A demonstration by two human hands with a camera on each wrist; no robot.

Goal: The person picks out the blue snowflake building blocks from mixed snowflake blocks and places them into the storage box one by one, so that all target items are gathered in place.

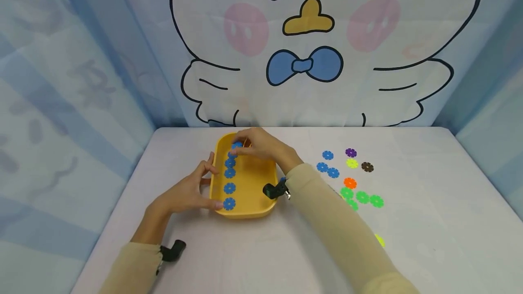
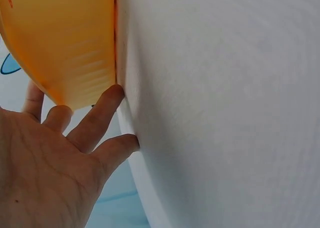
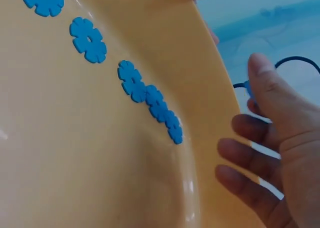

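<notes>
A yellow tray [image 1: 255,178] stands at the back of the table with a column of blue flower-shaped discs [image 1: 229,188] along its left side. My left hand [image 1: 192,189] holds the tray's left edge, the thumb over the rim at the near corner and the other fingers spread along the outer wall. In the left wrist view those fingers [image 2: 97,115] lie close to the tray's wall and the tabletop. My right hand [image 1: 261,144] is over the far end of the tray. Between its thumb and forefinger it pinches another blue disc [image 3: 249,89], mostly hidden by the fingers in the right wrist view.
Right of the tray lie loose discs: blue [image 1: 328,155], purple [image 1: 351,152], yellow [image 1: 352,163], brown [image 1: 367,167], orange [image 1: 350,183] and several green [image 1: 362,197]. The right sleeve [image 1: 339,221] overlaps some of them. A curtain [image 1: 306,99] with a cartoon face hangs behind the table.
</notes>
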